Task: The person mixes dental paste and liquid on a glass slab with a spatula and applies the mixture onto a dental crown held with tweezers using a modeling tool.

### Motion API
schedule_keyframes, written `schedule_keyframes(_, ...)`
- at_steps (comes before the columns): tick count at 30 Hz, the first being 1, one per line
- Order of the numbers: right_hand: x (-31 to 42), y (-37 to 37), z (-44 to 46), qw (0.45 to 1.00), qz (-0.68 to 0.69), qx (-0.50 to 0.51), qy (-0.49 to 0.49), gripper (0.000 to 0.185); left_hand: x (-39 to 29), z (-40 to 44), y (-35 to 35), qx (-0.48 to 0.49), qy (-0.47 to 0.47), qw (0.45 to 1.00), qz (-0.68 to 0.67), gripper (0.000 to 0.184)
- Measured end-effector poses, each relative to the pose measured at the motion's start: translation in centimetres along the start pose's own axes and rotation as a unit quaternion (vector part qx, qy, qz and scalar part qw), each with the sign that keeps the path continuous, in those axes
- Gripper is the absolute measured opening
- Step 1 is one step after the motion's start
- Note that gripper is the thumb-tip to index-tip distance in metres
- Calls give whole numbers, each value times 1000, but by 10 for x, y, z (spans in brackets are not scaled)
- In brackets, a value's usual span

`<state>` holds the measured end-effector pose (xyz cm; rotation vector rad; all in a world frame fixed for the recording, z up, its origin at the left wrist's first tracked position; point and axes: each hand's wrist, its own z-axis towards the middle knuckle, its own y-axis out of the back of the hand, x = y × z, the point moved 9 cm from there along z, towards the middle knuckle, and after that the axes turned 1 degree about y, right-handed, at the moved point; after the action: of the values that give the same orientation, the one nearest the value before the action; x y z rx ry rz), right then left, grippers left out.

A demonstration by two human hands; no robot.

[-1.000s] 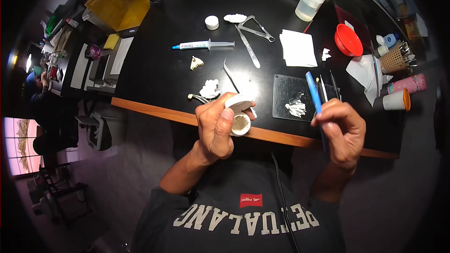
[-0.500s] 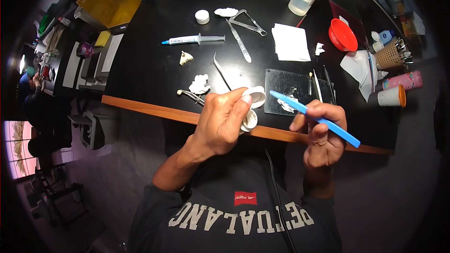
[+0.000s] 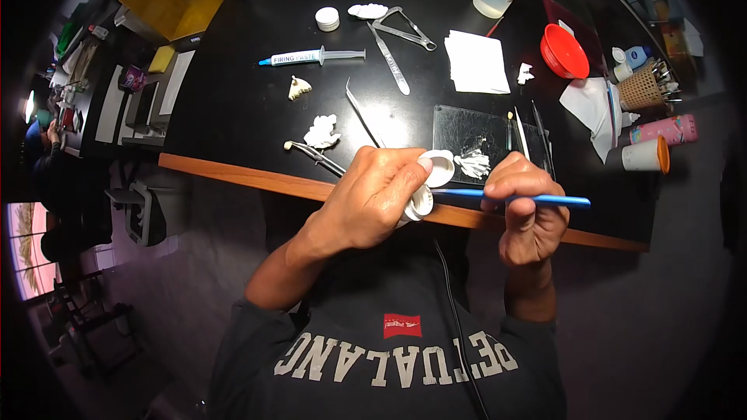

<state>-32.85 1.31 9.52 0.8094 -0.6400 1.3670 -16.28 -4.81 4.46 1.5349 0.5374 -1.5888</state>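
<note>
Head view: two bare hands are close together by the front edge of a black table [image 3: 233, 124].
Left hand [image 3: 369, 198]: its fingers curl round a white jar [image 3: 421, 204], and its thumb holds the lid [image 3: 441, 169].
Jar: in the left hand, maybe turned so its mouth faces the blue stick [image 3: 556, 201].
Lid: tilted up beside the mouth, maybe to be out of the stick's way.
Right hand [image 3: 533, 206]: its fingers pinch the stick a bit like a pen, likely to steer it well.
Stick: its thin end is at the jar; I cannot tell if it is inside.
Plate [image 3: 451, 128]: flat on the table just past the hands, maybe for easy reach, with white bits [image 3: 475, 163] piled on it.
Syringe [image 3: 299, 57]: lies farther back, perhaps to leave room.
</note>
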Motion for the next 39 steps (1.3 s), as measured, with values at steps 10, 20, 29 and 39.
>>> schedule_keyframes(10,-9,4,0,1000,16,-5,-1,37,-2,0,-9,63,8,998,3,37)
schedule_keyframes(20,-12,2,0,999,29,28,-8,38,6,1,-12,59,55,997,-21,40)
schedule_keyframes(29,-22,3,-6,993,13,4,-114,36,2,2,-12,41,98,994,-35,39)
schedule_keyframes(39,-71,13,-32,913,195,-151,-325,35,-4,2,-12,22,67,997,5,31)
